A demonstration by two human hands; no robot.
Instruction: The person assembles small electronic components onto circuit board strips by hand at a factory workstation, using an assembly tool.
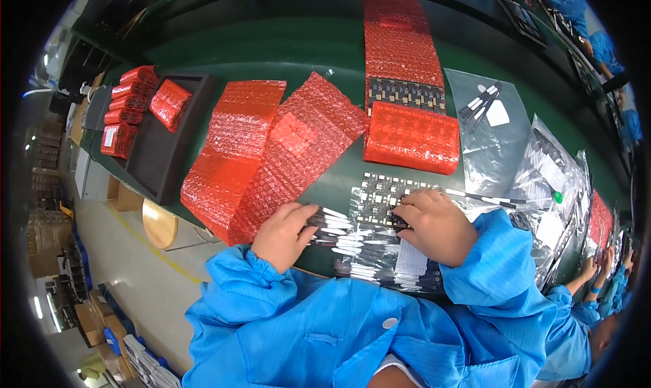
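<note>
Left hand [285, 235] is pressing flat, bracing the shiny bag [352, 242]; right hand [434, 225], fingers curled, is gripping the circuit panel [383, 195] for controlled handling.

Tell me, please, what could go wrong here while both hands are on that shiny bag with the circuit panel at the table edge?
The shiny bag lies at the near table edge, so it might slide off. The left hand only rests on one end while the right hand presses the dark circuit panel; bare fingers could smudge or flex it. The red bubble-wrap sheets overhang close by and could get dragged.
</note>
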